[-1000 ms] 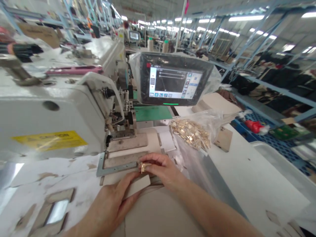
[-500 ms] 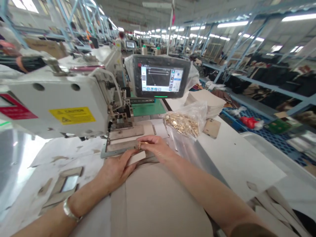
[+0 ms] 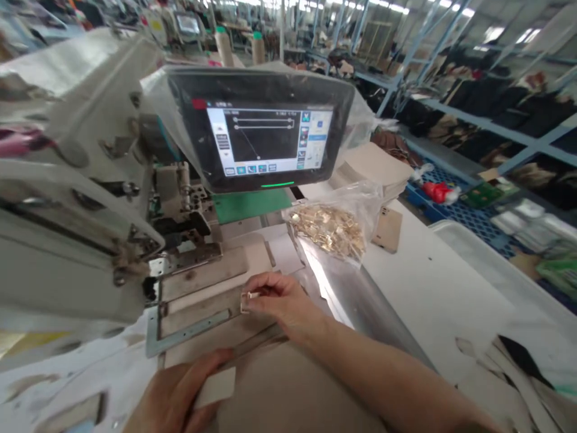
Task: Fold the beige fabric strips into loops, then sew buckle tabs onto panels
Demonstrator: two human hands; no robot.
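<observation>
A small gold rectangular buckle (image 3: 244,303) is pinched between the thumb and fingers of my right hand (image 3: 291,304), just above the worn clamp plate (image 3: 202,310) of a sewing machine. Lower down, my left hand (image 3: 178,391) grips a short cream strip (image 3: 217,386) between thumb and fingers. Its fingertips reach the edge of a large beige panel (image 3: 288,385), which lies in front of the clamp. A grey metal bracket (image 3: 192,334) runs along the plate's near side, left of the buckle.
The sewing machine head (image 3: 67,240) fills the left side. Behind the clamp stands a control screen (image 3: 265,135). On the right are a plastic bag of gold hardware (image 3: 329,231), a phone (image 3: 388,230), stacked beige panels (image 3: 376,168) and a blue crate (image 3: 478,210).
The view has moved closer to the machine and screen. My hands have drawn apart, the left now lower with the cream strip. The buckle in my right hand shows more plainly.
</observation>
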